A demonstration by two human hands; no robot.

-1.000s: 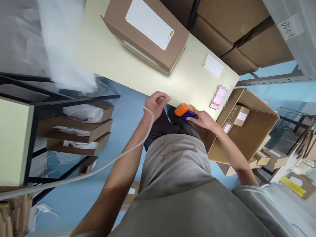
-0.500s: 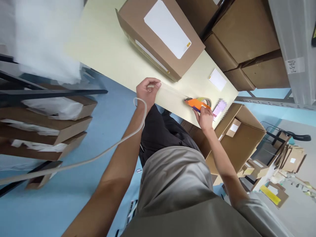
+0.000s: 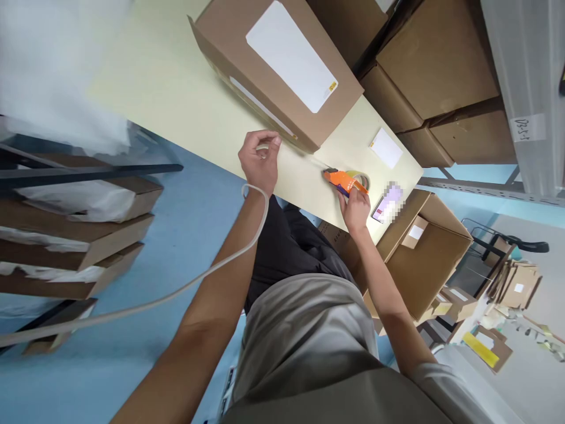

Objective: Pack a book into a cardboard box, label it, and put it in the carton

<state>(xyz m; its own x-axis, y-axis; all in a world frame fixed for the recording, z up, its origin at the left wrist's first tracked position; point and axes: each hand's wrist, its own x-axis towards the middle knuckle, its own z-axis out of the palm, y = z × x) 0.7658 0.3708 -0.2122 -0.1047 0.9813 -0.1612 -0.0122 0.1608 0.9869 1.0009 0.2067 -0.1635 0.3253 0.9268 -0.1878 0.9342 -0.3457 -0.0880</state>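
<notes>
My left hand is closed in a pinch on the free end of a strip of clear tape, over the near edge of the pale table. My right hand grips an orange tape dispenser, and the strip stretches between the two hands. Just beyond the tape lies a closed cardboard box with a white label on top. A white cord runs from my left wrist off to the left.
A white paper slip and a phone lie at the table's right end. An open carton stands on the blue floor at right. Stacked brown boxes fill the shelf behind; flat cartons sit on a rack at left.
The dispenser came up from the table's edge and the tape was pulled out between my hands. In the last half second both hands shifted slightly toward the box.
</notes>
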